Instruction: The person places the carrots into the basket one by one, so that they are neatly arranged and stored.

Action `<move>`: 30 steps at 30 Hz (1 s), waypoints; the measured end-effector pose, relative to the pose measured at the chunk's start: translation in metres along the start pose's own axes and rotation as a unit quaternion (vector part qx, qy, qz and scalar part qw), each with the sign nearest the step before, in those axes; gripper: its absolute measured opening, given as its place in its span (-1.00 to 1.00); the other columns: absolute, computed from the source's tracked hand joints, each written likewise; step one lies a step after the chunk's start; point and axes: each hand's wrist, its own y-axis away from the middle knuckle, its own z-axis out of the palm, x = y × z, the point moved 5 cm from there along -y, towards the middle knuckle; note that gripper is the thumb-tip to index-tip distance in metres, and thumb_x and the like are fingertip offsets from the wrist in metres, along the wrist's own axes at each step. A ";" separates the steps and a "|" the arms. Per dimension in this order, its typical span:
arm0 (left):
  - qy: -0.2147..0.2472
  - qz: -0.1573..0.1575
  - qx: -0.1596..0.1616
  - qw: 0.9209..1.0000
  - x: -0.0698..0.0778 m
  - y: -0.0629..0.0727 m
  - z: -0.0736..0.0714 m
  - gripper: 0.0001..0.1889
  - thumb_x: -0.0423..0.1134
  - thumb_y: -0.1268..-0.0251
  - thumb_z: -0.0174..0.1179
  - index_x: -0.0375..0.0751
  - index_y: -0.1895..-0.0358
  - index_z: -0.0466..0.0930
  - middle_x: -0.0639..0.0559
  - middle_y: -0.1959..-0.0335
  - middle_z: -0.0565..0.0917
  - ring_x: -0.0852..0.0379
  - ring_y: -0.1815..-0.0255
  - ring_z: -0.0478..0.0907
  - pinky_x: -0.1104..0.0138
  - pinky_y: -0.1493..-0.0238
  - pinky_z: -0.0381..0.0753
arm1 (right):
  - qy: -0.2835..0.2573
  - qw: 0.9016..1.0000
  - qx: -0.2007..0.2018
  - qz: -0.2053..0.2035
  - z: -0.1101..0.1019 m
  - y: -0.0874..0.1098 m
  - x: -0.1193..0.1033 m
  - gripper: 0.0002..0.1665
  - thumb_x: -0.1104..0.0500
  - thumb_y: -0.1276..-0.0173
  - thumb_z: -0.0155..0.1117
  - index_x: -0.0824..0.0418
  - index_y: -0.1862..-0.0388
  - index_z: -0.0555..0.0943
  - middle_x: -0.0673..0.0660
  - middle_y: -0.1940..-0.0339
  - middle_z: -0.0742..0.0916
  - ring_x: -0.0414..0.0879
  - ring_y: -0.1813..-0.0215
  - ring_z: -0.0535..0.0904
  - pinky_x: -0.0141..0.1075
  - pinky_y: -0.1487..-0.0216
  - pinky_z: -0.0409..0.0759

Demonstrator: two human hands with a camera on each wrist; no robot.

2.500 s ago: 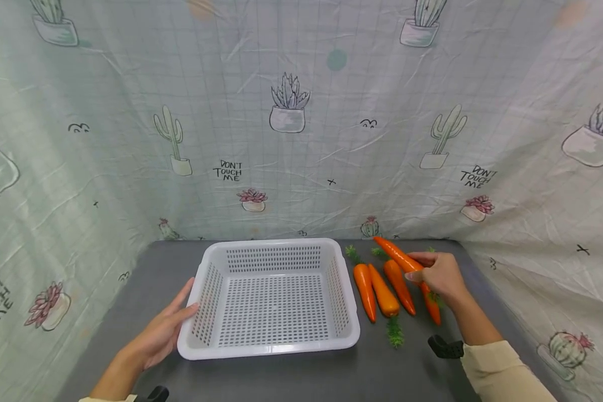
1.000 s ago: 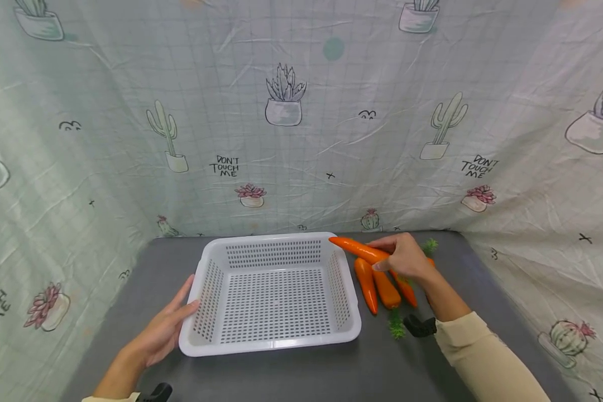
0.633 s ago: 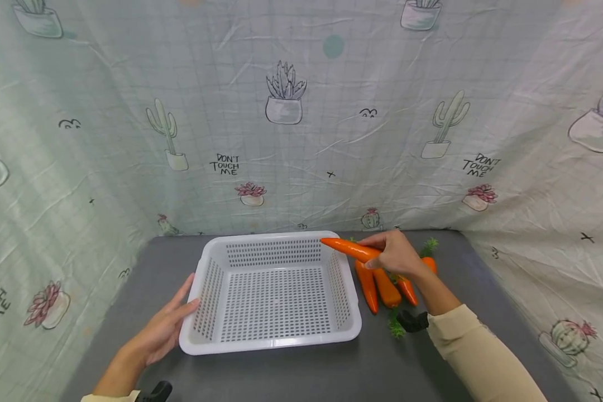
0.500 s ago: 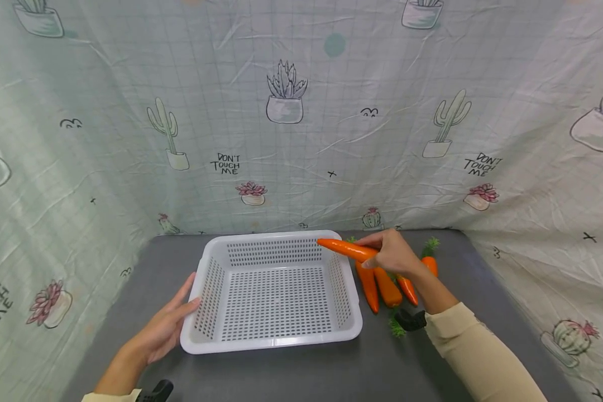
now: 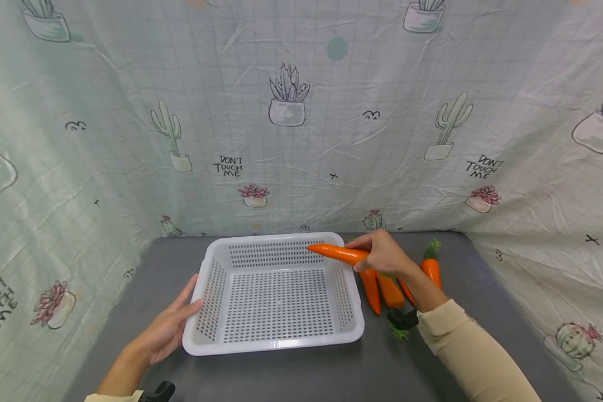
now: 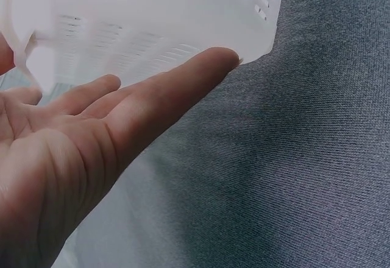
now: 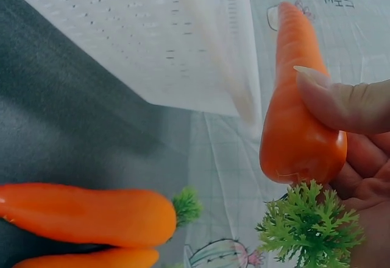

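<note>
A white perforated basket (image 5: 273,340) sits on the grey table, with nothing in it. My right hand (image 5: 382,254) grips an orange carrot (image 5: 334,253) by its thick end, its tip out over the basket's far right corner. In the right wrist view the thumb presses the carrot (image 7: 298,116) above its green top (image 7: 311,222). My left hand (image 5: 173,326) lies flat with straight fingers against the basket's left wall (image 6: 152,30). Three more carrots (image 5: 372,287) lie on the table right of the basket, and another carrot (image 5: 431,270) lies farther right.
A cactus-print cloth (image 5: 301,111) walls in the table at the back and both sides. A small black object (image 5: 401,319) lies by my right sleeve, and another black object (image 5: 159,391) sits at the front edge near my left wrist.
My right hand lifted one carrot off the pile and carried it left, from beside the basket to over its far right corner. The left hand stayed on the basket's side.
</note>
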 end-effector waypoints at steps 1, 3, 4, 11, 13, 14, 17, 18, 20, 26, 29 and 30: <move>0.000 0.001 -0.002 1.000 0.000 0.000 0.000 -0.15 0.06 -0.70 -0.08 0.56 -0.63 -0.58 -0.31 -0.74 -0.16 -0.16 -0.49 0.42 -0.05 -0.17 0.63 | 0.000 1.000 -0.003 -0.002 0.000 -0.001 -0.001 -0.41 0.43 -0.08 0.60 0.19 -0.15 0.77 0.27 -0.06 0.83 0.01 0.14 0.70 -0.18 0.11 0.69; 0.003 0.003 -0.005 1.000 0.000 0.000 0.001 -0.15 0.06 -0.71 -0.08 0.55 -0.63 -0.59 -0.32 -0.74 -0.18 -0.21 -0.52 0.38 -0.06 -0.18 0.62 | 0.001 1.000 -0.006 -0.006 0.001 -0.002 -0.003 -0.40 0.45 -0.08 0.59 0.20 -0.15 0.77 0.27 -0.06 0.83 0.01 0.14 0.70 -0.16 0.10 0.70; 0.004 0.004 -0.005 1.000 0.000 0.000 0.002 -0.15 0.06 -0.71 -0.08 0.55 -0.63 -0.59 -0.32 -0.74 -0.18 -0.24 -0.53 0.36 -0.07 -0.18 0.62 | 0.002 1.000 -0.007 -0.007 0.001 -0.003 -0.004 -0.40 0.45 -0.07 0.59 0.20 -0.15 0.77 0.27 -0.06 0.83 0.00 0.14 0.70 -0.15 0.09 0.70; 0.005 0.002 -0.001 1.000 -0.001 -0.001 0.002 -0.15 0.06 -0.70 -0.08 0.55 -0.64 -0.58 -0.31 -0.74 -0.18 -0.34 -0.57 0.29 -0.09 -0.16 0.62 | 0.003 1.000 -0.014 -0.012 0.008 -0.010 -0.008 -0.39 0.46 -0.05 0.61 0.22 -0.15 0.77 0.25 -0.08 0.82 -0.01 0.11 0.71 -0.16 0.06 0.70; 0.004 0.001 0.001 1.000 -0.002 -0.001 0.002 -0.15 0.06 -0.70 -0.07 0.57 -0.63 -0.57 -0.31 -0.74 -0.18 -0.33 -0.57 0.30 -0.09 -0.16 0.62 | -0.002 1.000 -0.014 -0.013 0.010 -0.011 -0.010 -0.38 0.48 -0.03 0.60 0.22 -0.14 0.77 0.24 -0.08 0.83 0.00 0.12 0.70 -0.17 0.07 0.69; 0.003 0.001 0.001 1.000 -0.002 -0.001 0.002 -0.16 0.07 -0.70 -0.07 0.58 -0.63 -0.56 -0.31 -0.74 -0.17 -0.32 -0.56 0.31 -0.08 -0.16 0.62 | -0.004 1.000 -0.015 -0.016 0.010 -0.012 -0.011 -0.38 0.48 -0.03 0.60 0.22 -0.14 0.77 0.24 -0.08 0.83 -0.01 0.12 0.70 -0.17 0.07 0.69; 0.002 0.000 0.000 1.000 -0.002 -0.001 0.002 -0.16 0.08 -0.70 -0.07 0.59 -0.63 -0.57 -0.31 -0.74 -0.18 -0.29 -0.55 0.34 -0.07 -0.16 0.62 | 0.002 0.999 -0.016 -0.027 0.012 -0.014 -0.014 -0.37 0.51 -0.01 0.58 0.22 -0.13 0.78 0.24 -0.07 0.83 -0.01 0.12 0.71 -0.16 0.06 0.70; 0.004 0.000 -0.001 1.000 -0.001 -0.001 0.002 -0.16 0.07 -0.70 -0.07 0.59 -0.63 -0.57 -0.31 -0.74 -0.18 -0.28 -0.54 0.35 -0.08 -0.16 0.62 | 0.004 0.999 -0.016 -0.030 0.012 -0.014 -0.015 -0.37 0.52 -0.01 0.57 0.22 -0.13 0.78 0.24 -0.07 0.83 -0.01 0.11 0.71 -0.16 0.05 0.70; 0.006 0.000 -0.004 1.000 -0.001 -0.001 0.002 -0.15 0.08 -0.70 -0.08 0.59 -0.62 -0.58 -0.30 -0.74 -0.19 -0.27 -0.54 0.34 -0.08 -0.16 0.62 | 0.010 0.999 -0.016 -0.034 0.013 -0.015 -0.016 -0.37 0.52 -0.01 0.56 0.22 -0.13 0.78 0.23 -0.07 0.83 -0.02 0.10 0.72 -0.15 0.04 0.71; 0.005 0.002 -0.005 1.000 -0.003 -0.001 0.000 -0.15 0.08 -0.70 -0.08 0.59 -0.62 -0.59 -0.29 -0.75 -0.20 -0.37 -0.60 0.25 -0.08 -0.17 0.61 | 0.015 0.998 -0.022 -0.050 0.020 -0.020 -0.024 -0.39 0.52 -0.04 0.53 0.24 -0.13 0.78 0.24 -0.08 0.83 0.00 0.06 0.73 -0.12 0.00 0.72; 0.005 0.002 -0.001 1.000 -0.004 -0.001 -0.001 -0.15 0.08 -0.70 -0.08 0.59 -0.62 -0.59 -0.29 -0.75 -0.20 -0.39 -0.60 0.23 -0.09 -0.17 0.61 | 0.011 0.998 -0.028 -0.057 0.025 -0.024 -0.027 -0.40 0.52 -0.04 0.53 0.24 -0.13 0.78 0.24 -0.07 0.83 0.00 0.06 0.73 -0.12 0.01 0.73; 0.004 0.002 0.000 1.000 -0.004 -0.001 -0.001 -0.14 0.08 -0.70 -0.07 0.58 -0.62 -0.59 -0.30 -0.75 -0.20 -0.40 -0.60 0.23 -0.09 -0.16 0.61 | 0.008 0.998 -0.031 -0.058 0.026 -0.025 -0.029 -0.40 0.53 -0.04 0.53 0.25 -0.12 0.78 0.24 -0.06 0.83 0.00 0.06 0.74 -0.12 0.01 0.73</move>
